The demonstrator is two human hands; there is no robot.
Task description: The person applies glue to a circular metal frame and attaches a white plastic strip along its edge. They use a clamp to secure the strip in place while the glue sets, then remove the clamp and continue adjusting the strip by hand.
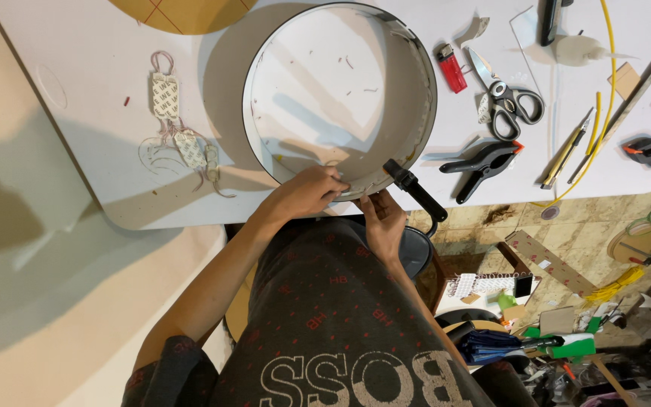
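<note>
Round white hoop (340,98) with a dark outer rim lying flat on the white worktop (99,60), near edge overhanging toward the body. Left hand (307,192) resting on that near edge, fingers curled and pressed down on the inner lining of the wall. Right hand (382,218) just below the rim, fingers closed around the edge from underneath; exactly what is pinched there hidden from view. Black spring clamp (414,192) already gripping the rim just beside the right hand, so that stretch judged as fixed. Lining on the far and right wall apparently seated all round, though ragged near the clamp; near stretch under both hands judged as the part in hand. Second black clamp (484,166) lying unused near scissors (508,96) and a red lighter (451,68). Small padded strips with thin wires (178,128) lying well apart to the left, untouched.
</note>
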